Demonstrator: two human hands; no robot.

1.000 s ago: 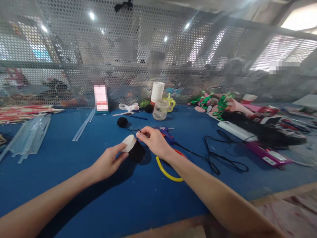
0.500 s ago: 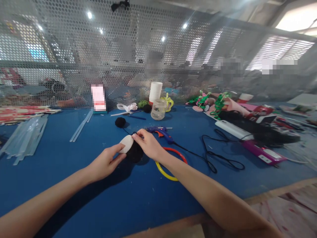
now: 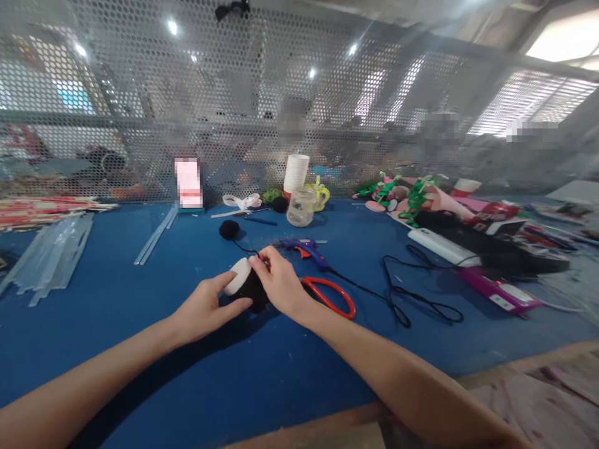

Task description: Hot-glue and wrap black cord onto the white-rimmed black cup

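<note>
Low over the blue table, I hold a rounded black piece (image 3: 253, 292), fuzzy like yarn, with a white oval disc (image 3: 239, 277) against its upper left side. My left hand (image 3: 210, 305) is closed on it from the left, fingers at the disc and thumb along the black underside. My right hand (image 3: 281, 280) pinches the top edge, where black yarn (image 3: 246, 249) runs off to a small black ball (image 3: 229, 229). Its fingertips partly cover the yarn. Close beside the right wrist lies a red loop handle (image 3: 334, 296), partly hidden by the forearm.
Behind my hands lies a blue glue gun (image 3: 306, 251), its black cable (image 3: 397, 293) trailing right. A clear jar (image 3: 301, 207) and stacked white cups (image 3: 296, 173) stand farther back. Pale strips (image 3: 58, 255) lie left. A purple-and-white power strip (image 3: 498, 291) lies right.
My left thumb has extended rightward under the black piece, and the disc has tilted slightly. The red loop looks narrower, and its yellow part no longer shows. The view has shifted slightly.
</note>
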